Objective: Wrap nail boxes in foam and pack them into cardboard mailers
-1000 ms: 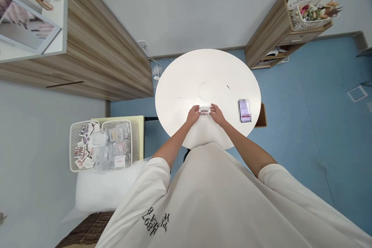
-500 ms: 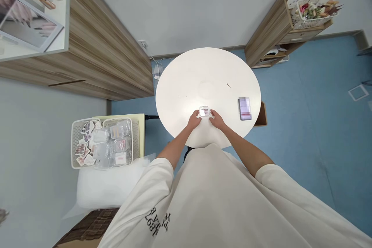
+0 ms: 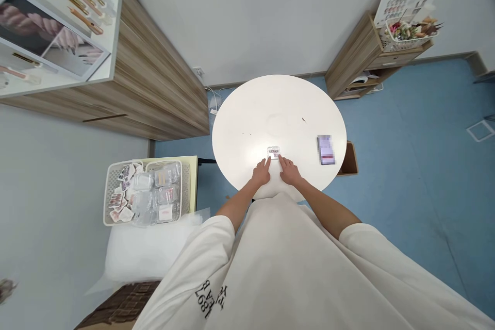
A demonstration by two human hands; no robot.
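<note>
A small clear plastic box [image 3: 274, 152] with pinkish pieces inside lies flat on the white oval table [image 3: 270, 108], just beyond my fingers. My left hand [image 3: 262, 171] rests on the table with fingers stretched out, its index fingertip at the box's near left corner. On the other side my right hand [image 3: 289, 170] also lies with fingers extended, its index fingertip at the near right corner. Neither hand is wrapped round the box. What the pieces inside are is too small to make out.
A phone-like object with a blurred screen [image 3: 326, 149] lies at the table's right. To the left, white baskets [image 3: 107, 185] hold cards and clear boxes. Wooden cabinets [image 3: 162, 72] stand at left and back right. A brown bin [image 3: 349, 159] sits beyond the table's right edge.
Both hands have drawn back from the box's sides toward my body, and their fingers have straightened to its near edge. The camera view has shifted slightly.
</note>
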